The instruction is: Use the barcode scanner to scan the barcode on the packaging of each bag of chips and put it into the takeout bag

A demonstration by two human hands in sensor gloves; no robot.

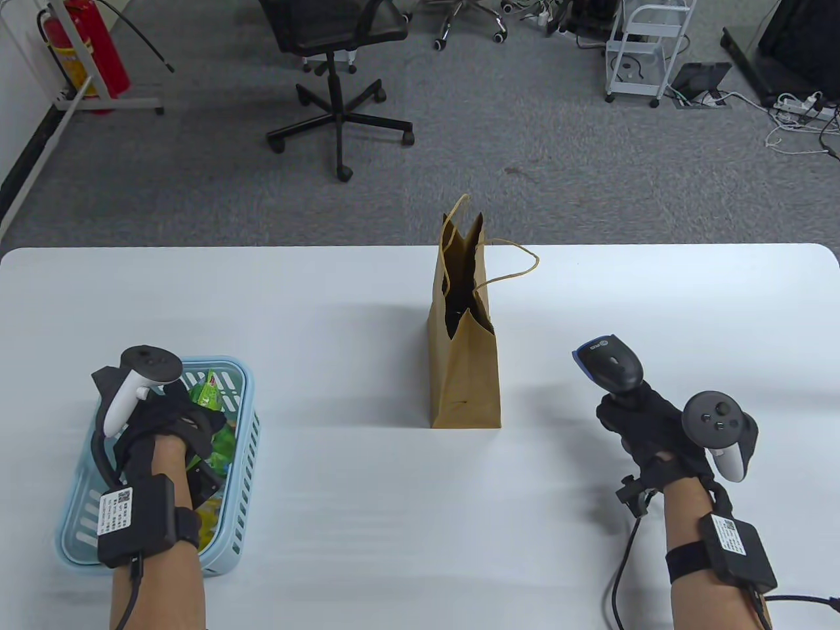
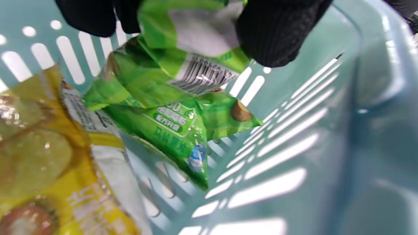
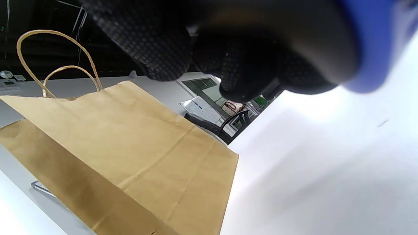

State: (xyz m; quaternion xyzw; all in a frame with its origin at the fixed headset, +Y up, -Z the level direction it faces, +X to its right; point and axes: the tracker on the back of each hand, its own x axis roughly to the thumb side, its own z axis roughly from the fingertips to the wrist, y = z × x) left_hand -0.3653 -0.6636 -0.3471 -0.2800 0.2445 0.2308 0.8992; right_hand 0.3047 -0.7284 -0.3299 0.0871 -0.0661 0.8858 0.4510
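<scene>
Grey carpet, an office chair (image 1: 335, 85) and a red fire extinguisher (image 1: 88, 46) are seen beyond the white surface (image 1: 328, 315). A brown paper takeout bag (image 1: 462, 354) stands upright at the centre of the surface, mouth open, handles up. A light blue slotted basket (image 1: 243, 420) sits at the near left and holds several bags of chips. The left hand (image 1: 174, 426) is lowered into the basket; in the left wrist view its fingertips (image 2: 274, 36) are pinched on the upper edge of a green bag of chips (image 2: 169, 85), whose barcode (image 2: 202, 75) faces the camera. A yellow bag of chips (image 2: 49, 169) lies beside it in the basket. The right hand (image 1: 646, 426) is curled round the handle of the barcode scanner (image 1: 607, 361), held above the surface to the right of the takeout bag, well apart from it.
</scene>
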